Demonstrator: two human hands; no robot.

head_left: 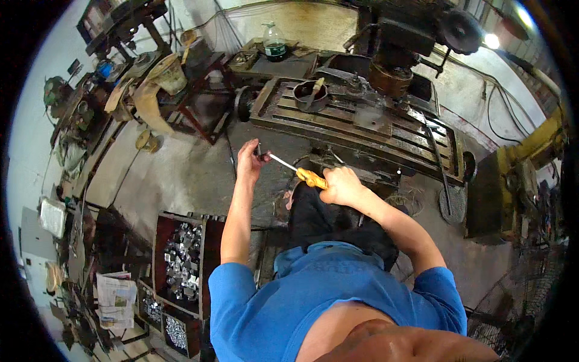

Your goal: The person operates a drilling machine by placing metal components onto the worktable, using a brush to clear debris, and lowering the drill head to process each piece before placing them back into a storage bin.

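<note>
My left hand [248, 161] is raised in front of me with its fingers closed on a small dark metal piece [260, 148], partly hidden by the fingers. To its right, my right hand [342, 186] grips what looks like a yellow air blow gun [311, 178]. The gun's thin pale nozzle [283, 161] points left, its tip close to the metal piece and the left fingertips. Most of the grip is covered by my right hand.
Ahead stands a milling machine with a slotted table [289, 117], carrying a pot [310, 96] with a brush. A large bottle [274, 45] stands behind. At lower left are bins of metal blocks [183, 262] and small parts [175, 333]. A bucket [170, 75] sits far left.
</note>
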